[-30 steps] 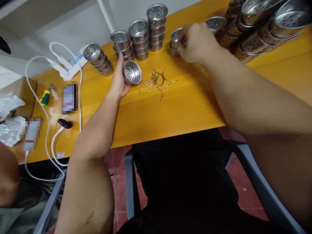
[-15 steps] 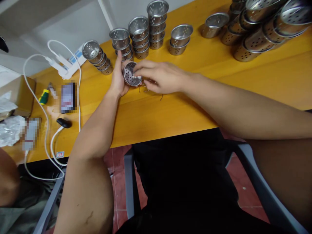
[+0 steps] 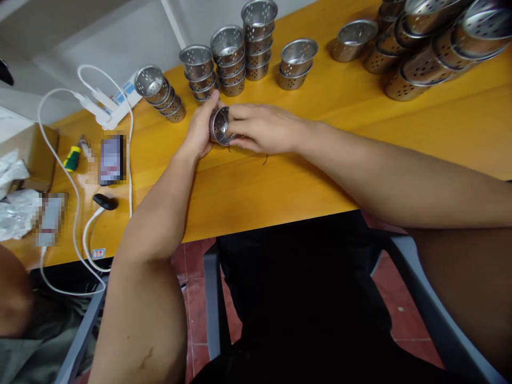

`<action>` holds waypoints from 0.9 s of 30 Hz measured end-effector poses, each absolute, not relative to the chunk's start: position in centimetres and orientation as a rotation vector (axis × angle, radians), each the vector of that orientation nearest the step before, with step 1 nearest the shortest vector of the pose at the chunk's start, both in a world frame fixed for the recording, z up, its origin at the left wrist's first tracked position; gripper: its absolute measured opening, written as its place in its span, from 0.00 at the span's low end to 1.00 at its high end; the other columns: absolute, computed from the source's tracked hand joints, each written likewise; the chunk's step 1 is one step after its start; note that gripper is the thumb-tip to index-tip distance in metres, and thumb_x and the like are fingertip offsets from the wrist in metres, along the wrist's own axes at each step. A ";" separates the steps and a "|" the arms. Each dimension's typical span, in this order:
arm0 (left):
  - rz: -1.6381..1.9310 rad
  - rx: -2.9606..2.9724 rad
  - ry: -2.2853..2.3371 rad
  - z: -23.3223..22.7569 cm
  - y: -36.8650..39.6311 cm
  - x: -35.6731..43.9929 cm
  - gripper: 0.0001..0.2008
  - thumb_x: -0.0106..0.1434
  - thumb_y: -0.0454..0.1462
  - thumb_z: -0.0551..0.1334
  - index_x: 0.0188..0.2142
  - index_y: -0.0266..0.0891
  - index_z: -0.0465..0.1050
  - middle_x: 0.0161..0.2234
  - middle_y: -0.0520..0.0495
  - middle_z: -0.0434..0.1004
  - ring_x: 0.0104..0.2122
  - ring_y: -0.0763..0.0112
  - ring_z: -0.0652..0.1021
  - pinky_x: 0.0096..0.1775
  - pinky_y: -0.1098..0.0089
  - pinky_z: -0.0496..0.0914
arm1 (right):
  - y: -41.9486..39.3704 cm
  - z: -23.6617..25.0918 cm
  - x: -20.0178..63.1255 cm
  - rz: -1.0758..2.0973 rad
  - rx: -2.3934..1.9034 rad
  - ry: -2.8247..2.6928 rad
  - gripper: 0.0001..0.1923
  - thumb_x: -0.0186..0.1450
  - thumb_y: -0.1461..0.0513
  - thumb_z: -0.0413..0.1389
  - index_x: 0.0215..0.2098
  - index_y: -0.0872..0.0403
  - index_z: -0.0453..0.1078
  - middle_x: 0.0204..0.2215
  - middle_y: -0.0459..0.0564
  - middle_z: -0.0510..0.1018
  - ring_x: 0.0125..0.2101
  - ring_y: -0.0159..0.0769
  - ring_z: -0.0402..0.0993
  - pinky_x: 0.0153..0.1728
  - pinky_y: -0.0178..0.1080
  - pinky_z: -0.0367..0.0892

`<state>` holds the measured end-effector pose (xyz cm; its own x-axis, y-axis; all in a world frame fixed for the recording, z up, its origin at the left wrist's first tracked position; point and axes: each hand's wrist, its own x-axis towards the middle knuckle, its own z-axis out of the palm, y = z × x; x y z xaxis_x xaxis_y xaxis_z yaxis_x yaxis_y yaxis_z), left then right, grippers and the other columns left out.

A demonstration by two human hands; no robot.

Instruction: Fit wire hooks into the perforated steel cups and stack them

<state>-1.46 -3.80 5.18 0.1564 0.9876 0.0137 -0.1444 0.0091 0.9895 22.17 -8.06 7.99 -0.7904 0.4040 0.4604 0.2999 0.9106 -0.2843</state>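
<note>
A small perforated metal cup (image 3: 220, 127) is held just above the table, its mouth tilted toward me. My left hand (image 3: 201, 127) wraps around its left side, thumb pointing up along the rim. From the right, my right hand (image 3: 260, 127) closes on the cup's edge, with the fingers over the rim and the thumb lower; the fingertips are partly hidden. Thin bent wire pieces (image 3: 265, 159) lie on the table beneath my right hand. Right behind the hands stands a stack of similar cups (image 3: 198, 69).
More stacked cups stand at the back (image 3: 228, 58) and far right (image 3: 430, 64). On the left are a power strip (image 3: 120, 106), white cables, a phone (image 3: 111, 159), a green-yellow screwdriver handle (image 3: 72, 159) and a box (image 3: 40, 154). Another person's arm shows at lower left.
The cup has shifted slightly right and turned in my left hand. My right-hand fingers have moved from over its opening to close at its right edge.
</note>
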 end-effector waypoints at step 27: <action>1.284 1.054 1.005 6.9 -4.9 -0.5 0.34 0.69 0.80 0.69 0.36 0.57 0.82 0.34 0.45 0.84 0.46 0.47 0.91 0.39 0.57 0.90 | -7.5 8.6 24.0 0.490 -0.622 -2.495 0.18 0.86 0.44 0.66 0.52 0.48 0.84 0.53 0.55 0.84 0.52 0.53 0.81 0.55 0.49 0.76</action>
<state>-0.52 -4.92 6.91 0.0389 0.9992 0.0067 -0.2339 0.0025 0.9723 23.97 -7.51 8.61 -0.7606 0.5161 0.3939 0.3289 0.8294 -0.4515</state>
